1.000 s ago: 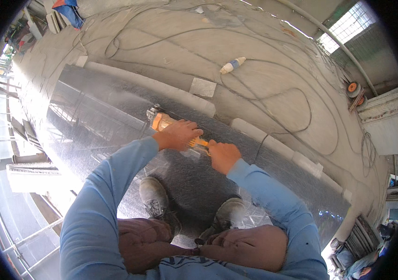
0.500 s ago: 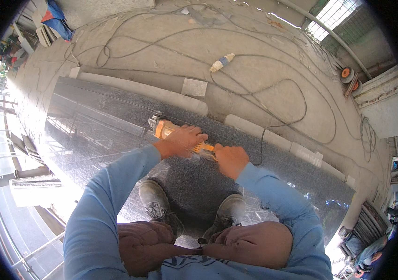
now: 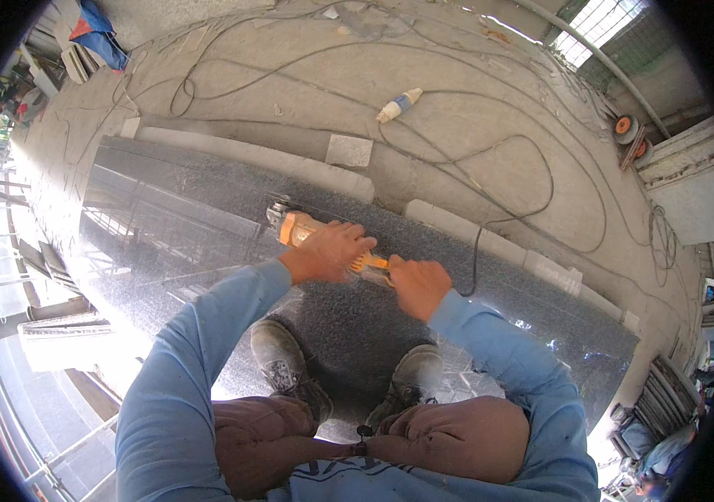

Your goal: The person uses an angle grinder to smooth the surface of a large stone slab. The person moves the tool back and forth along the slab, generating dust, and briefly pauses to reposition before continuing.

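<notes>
An orange angle grinder [image 3: 296, 227] lies along the far part of a dark polished stone slab [image 3: 181, 197], its metal head and disc pointing left. Over the front of its body wraps my left hand [image 3: 331, 251], fingers curled round the casing. Farther right, my right hand [image 3: 419, 285] grips the rear handle end. The disc sits at a thin line running along the slab near its far edge; whether it touches the stone I cannot tell. From the rear of the grinder a dark cable [image 3: 475, 251] runs off over the slab edge.
My two dusty shoes [image 3: 277, 351] rest on the slab. Pale stone strips [image 3: 252, 156] line its far side. Beyond, cables loop over the dusty floor around a blue-and-white connector [image 3: 400, 105]. Orange wheels [image 3: 625, 127] stand at far right, stacked dark pieces [image 3: 665, 403] at near right.
Both hands and the grinder have shifted very slightly right, keeping the same grip. The cable by my right hand has moved a little to the right.
</notes>
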Demonstrator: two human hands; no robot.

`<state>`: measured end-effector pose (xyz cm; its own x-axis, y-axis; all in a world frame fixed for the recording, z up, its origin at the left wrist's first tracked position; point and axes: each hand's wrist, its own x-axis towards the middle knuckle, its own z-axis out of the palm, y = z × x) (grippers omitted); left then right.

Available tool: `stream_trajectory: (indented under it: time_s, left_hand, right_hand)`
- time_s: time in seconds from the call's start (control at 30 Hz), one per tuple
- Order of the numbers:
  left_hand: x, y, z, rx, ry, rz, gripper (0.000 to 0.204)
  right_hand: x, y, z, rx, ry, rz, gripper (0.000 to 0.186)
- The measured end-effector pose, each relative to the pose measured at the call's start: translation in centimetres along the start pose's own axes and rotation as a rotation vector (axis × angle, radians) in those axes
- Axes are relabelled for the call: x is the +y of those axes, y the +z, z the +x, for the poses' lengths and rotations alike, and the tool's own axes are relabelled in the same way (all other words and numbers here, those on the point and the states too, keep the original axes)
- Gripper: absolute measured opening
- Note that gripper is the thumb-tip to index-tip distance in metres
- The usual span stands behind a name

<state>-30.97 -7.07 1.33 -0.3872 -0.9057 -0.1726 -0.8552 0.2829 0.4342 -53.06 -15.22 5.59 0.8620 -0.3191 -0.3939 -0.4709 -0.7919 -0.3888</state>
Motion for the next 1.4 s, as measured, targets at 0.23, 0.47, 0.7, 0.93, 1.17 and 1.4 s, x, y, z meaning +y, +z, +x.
stream_trajectory:
  time_s: [0.23,0.47,0.7,0.93,1.17,1.4]
  left_hand:
    - [-1.6,-0.1,-0.8,-0.036,-0.029,0.013,0.066]
    - [-3.4,-0.7,-1.6,-0.085,-0.063,0.016,0.065]
    - [-4.8,-0.8,-2.2,-0.068,-0.064,-0.001,0.068]
    - [-3.4,-0.3,-1.4,-0.034,-0.027,-0.013,0.068]
    - [0.3,0.3,0.6,0.01,0.027,0.013,0.067]
    - [1.3,-0.2,0.7,0.012,0.021,-0.021,0.069]
  right_hand:
    - [-0.4,0.9,1.9,0.021,-0.021,0.024,0.02]
    - [-1.2,1.2,4.2,-0.023,-0.007,0.047,0.016]
    - [-1.5,1.3,5.7,-0.031,-0.028,0.053,0.022]
    - [-1.2,-0.1,3.3,-0.067,0.0,0.053,0.024]
    - [-0.3,-1.7,-0.9,-0.088,0.059,0.006,0.022]
    - [-0.3,-2.2,-1.6,-0.094,0.061,-0.02,0.022]
